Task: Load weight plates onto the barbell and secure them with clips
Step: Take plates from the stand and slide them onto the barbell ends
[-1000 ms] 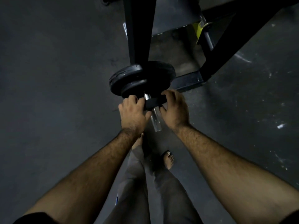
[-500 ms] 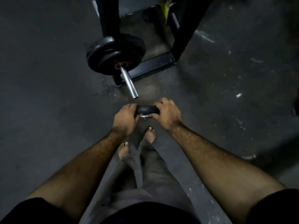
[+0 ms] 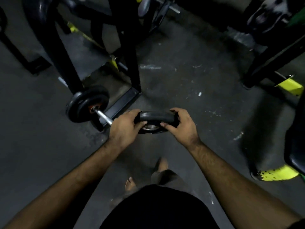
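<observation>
Two plates, as far as the dim light allows a count, already sit on the near end of the barbell; a reddish ring shows at their hub. No clip is visible on the sleeve.

Head view, the only one. A third, smaller plate is off the bar, held in front of the body at about waist height, just to the right of the sleeve's tip. The left hand is closed on its left rim, thumb underneath near the metal-lined hole. The right hand is closed on its right rim, fingers curled over the edge. Both grips look firm.

Orientation: the held plate lies nearly flat, its rim toward the camera and its hole axis close to vertical. The bar's long axis runs from the plates toward lower right, its bare steel end pointing at the left hand. Hole and bar are therefore not lined up.

Progress, judged: loading on this end is partly done. Left to do: tip the plate upright, slide it on, fit the clip. The far end is hidden behind the black rack; its state cannot be told.
</observation>
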